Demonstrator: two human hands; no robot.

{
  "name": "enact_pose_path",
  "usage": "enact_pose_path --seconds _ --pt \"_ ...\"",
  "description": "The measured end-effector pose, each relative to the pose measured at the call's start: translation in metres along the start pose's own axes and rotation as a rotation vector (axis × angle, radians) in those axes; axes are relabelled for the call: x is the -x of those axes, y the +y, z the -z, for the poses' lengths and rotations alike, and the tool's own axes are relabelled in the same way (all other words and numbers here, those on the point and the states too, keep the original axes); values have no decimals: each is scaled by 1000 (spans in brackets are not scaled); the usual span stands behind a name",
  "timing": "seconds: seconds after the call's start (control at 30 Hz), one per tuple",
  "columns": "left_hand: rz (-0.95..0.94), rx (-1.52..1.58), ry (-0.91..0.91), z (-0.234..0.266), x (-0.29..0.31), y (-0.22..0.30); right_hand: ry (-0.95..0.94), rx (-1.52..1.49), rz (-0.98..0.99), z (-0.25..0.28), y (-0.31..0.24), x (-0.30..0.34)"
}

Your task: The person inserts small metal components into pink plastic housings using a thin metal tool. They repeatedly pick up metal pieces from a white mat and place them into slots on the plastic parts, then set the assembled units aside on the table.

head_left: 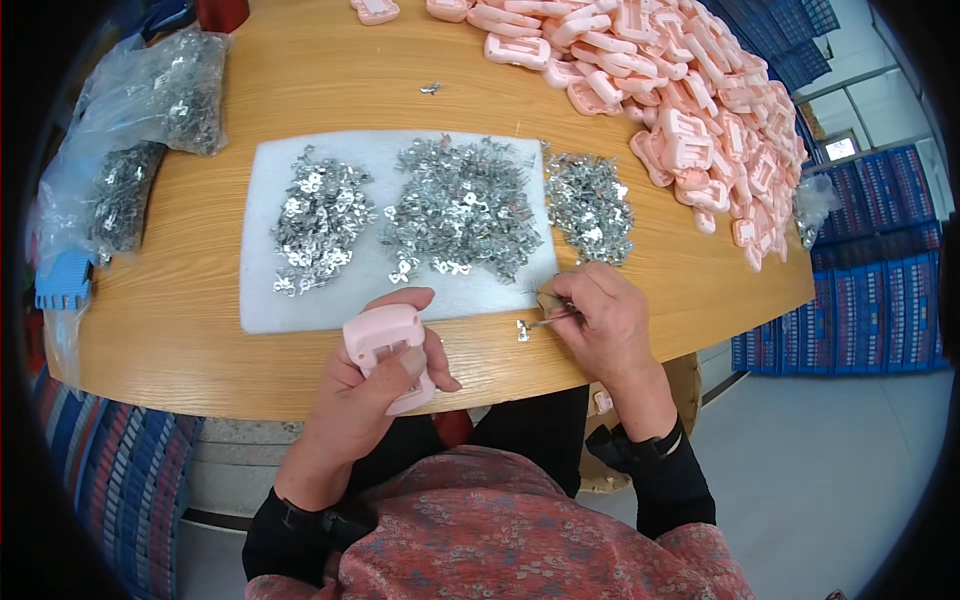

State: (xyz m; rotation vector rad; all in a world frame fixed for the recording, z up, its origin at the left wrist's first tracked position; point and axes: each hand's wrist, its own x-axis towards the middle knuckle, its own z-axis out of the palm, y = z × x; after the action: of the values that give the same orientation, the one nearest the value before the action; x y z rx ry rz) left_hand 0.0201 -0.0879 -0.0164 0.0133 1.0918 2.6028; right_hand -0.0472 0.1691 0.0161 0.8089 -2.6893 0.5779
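My left hand (365, 395) is closed around a pink plastic shell (384, 326), its thumb pressed across the open middle. To the right, my right hand (615, 325) pinches thin metal tweezers (548, 320) pointing left. A small shiny metal clip (523, 331) is at their tips, just over the table edge side of a white foam sheet (262, 295); whether it is gripped or lying on the wood I cannot tell. On the sheet are two heaps of small metal pieces, a left heap (320, 220) and a larger middle heap (460, 210). A third heap (590, 210) lies on the wood beside it.
A large pile of pink shells (690, 135) covers the table's far right. Clear bags of metal parts (185, 95) stand at the far left, near a blue plastic piece (65, 280). One stray metal piece (430, 89) lies beyond the sheet. Blue stacked racks (870, 310) stand beyond the table.
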Motion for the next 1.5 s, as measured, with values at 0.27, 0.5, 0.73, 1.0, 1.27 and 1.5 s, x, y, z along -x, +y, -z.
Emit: enact_pose_path --seconds 0.27,0.5,0.73,1.0,1.27,1.5 --pt "-4 1 11 -1 -1 -2 26 67 19 13 13 17" --pt "-21 -13 -1 -2 -2 -1 -24 -27 -154 20 18 26" --pt "-25 -9 5 -4 -3 0 -47 -113 -216 12 -4 18" --pt "12 1 26 -4 1 3 -82 -33 -267 22 7 19" --pt "-51 -95 105 2 9 13 -52 -203 -176 6 -20 -19" --pt "-68 -7 39 14 12 16 -46 -83 -84 -20 -44 -56"
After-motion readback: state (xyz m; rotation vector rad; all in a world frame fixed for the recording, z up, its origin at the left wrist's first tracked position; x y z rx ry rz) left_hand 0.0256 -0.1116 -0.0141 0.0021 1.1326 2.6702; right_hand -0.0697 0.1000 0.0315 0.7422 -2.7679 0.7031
